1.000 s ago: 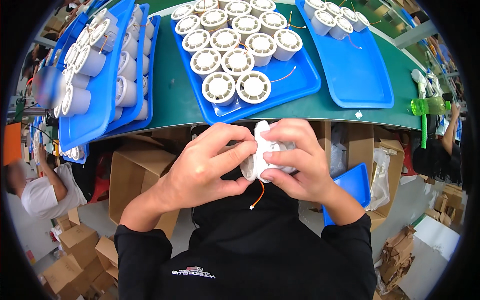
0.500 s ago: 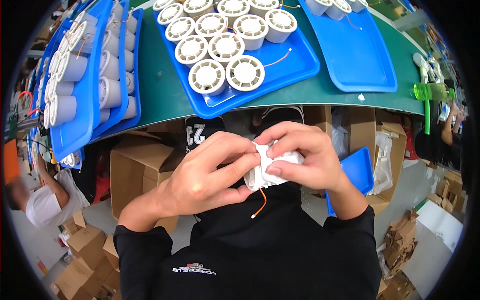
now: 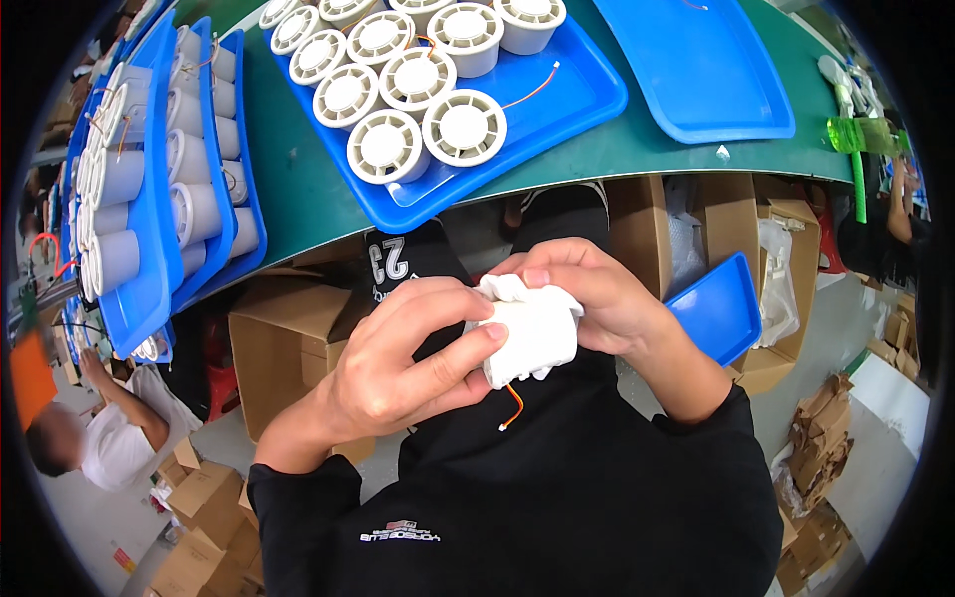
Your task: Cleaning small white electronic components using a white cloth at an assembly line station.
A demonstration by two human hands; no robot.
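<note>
White cup (image 3: 534, 343) is resting between both hands, held in the air on the near side of the green table (image 3: 308, 194), its smooth wall facing the camera. The left hand (image 3: 398, 353) is gripping its left side, thumb and fingers closing on the wall; the right hand (image 3: 602, 298) is curling around the far right side, seemingly pinching a crumpled white cloth (image 3: 505, 288) against it, though some fingertips are hiding from view. An orange wire (image 3: 515, 400) with a small white plug (image 3: 502, 427) is dangling below the near edge.

The step in hand is looking like a wipe. Doing it well is calling for a steady, light left grip, turning the cup little by little while the cloth is pressing flat, keeping folds clear of the wire so nothing is snagging. Similar cups (image 3: 386, 147) are standing on the blue tray (image 3: 587, 109) beyond.
</note>
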